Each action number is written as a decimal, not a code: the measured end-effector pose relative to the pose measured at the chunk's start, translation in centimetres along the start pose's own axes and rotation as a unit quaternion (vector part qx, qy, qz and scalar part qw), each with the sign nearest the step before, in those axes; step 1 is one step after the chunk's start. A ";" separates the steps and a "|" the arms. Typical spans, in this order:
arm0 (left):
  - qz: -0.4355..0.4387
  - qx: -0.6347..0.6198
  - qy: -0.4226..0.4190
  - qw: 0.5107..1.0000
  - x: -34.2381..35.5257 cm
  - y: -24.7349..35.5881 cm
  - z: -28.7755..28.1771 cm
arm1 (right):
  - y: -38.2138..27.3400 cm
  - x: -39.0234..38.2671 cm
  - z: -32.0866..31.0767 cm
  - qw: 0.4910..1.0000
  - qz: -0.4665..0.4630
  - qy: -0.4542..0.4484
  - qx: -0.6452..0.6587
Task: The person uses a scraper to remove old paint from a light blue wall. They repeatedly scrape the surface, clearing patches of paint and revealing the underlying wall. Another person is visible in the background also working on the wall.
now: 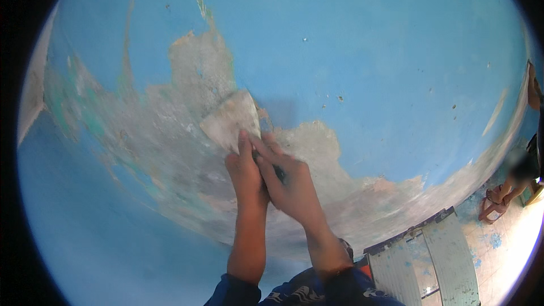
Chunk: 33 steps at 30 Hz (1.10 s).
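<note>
Both hands are closed on a wide scraper point(231, 120), a flat triangular blade smeared pale with plaster dust. Its broad edge meets the wall point(362, 68) where blue paint borders a bare grey patch point(198, 65). My left hand point(245, 173) lies along the lower end of the blade, thumb pointing up it. Beside it, my right hand point(290, 184) wraps the dark handle, with fingers reaching onto the blade's base. The fingers hide most of the handle.
Peeled grey plaster point(170, 141) with green flecks runs across the wall's lower part. At the lower right stands a pale slatted piece of furniture point(450, 258) on a paint-spotted floor point(498, 249). Another person's leg point(501, 192) shows at the far right edge.
</note>
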<state>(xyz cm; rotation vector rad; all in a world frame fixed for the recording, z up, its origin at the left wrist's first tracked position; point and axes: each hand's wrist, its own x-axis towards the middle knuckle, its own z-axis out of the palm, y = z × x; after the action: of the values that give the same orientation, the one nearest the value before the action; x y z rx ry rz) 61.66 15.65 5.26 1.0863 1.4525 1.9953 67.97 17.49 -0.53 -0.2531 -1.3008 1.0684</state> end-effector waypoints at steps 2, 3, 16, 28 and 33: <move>0.009 0.002 -0.005 1.000 0.5 0.5 0.5 | -0.2 0.9 -0.2 1.000 -0.019 0.002 0.003; 0.017 -0.002 -0.022 1.000 0.5 0.5 0.7 | -0.4 1.0 -0.3 1.000 -0.018 0.007 0.018; 0.010 -0.028 -0.038 0.999 0.0 -0.2 0.4 | -1.8 0.3 -1.1 1.000 0.022 -0.014 0.004; 0.005 -0.019 -0.013 1.000 1.4 -1.6 -0.6 | -0.5 0.2 -0.2 0.999 0.032 0.000 -0.004; 0.034 -0.038 -0.074 0.996 1.9 0.6 -0.1 | -1.7 1.7 -0.1 1.000 -0.005 0.001 -0.028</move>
<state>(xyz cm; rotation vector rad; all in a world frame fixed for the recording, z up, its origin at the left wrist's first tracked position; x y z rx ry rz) 60.51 16.73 6.39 1.2364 1.2700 1.9542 68.74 17.91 1.77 -0.2894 -1.3314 1.0238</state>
